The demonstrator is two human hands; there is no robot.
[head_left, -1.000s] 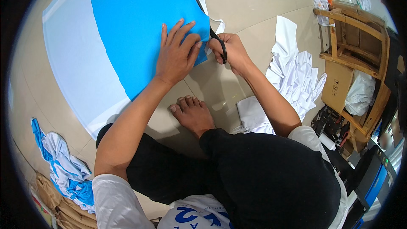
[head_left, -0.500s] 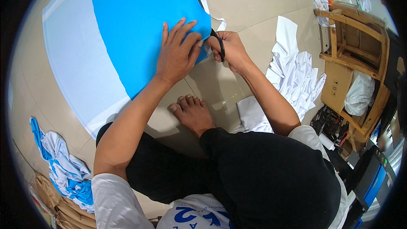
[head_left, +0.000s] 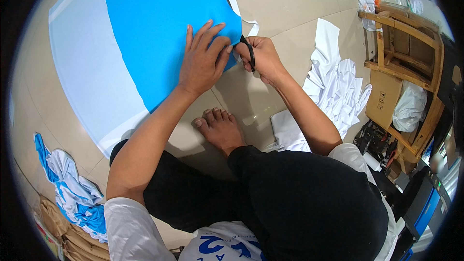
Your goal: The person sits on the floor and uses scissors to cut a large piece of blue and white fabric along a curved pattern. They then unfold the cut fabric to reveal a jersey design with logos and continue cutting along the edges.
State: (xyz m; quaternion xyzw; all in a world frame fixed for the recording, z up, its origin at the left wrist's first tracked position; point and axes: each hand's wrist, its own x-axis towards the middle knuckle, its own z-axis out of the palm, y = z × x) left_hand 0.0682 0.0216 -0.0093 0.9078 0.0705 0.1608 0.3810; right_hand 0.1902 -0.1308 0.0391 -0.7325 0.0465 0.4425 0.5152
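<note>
A large blue sheet is spread on the tiled floor, filling the picture from ten to twelve o'clock, with a white sheet under it. The left hand is laid flat on the blue sheet's lower right corner, fingers spread, apparently so the sheet is kept from shifting near the cut edge. At one o'clock from it, nearly touching, the right hand is closed around black scissors, whose blades are met by the sheet's edge. A bare foot is rested at six o'clock of the hands. White scraps are piled at three o'clock, beside a wooden chair.
</note>
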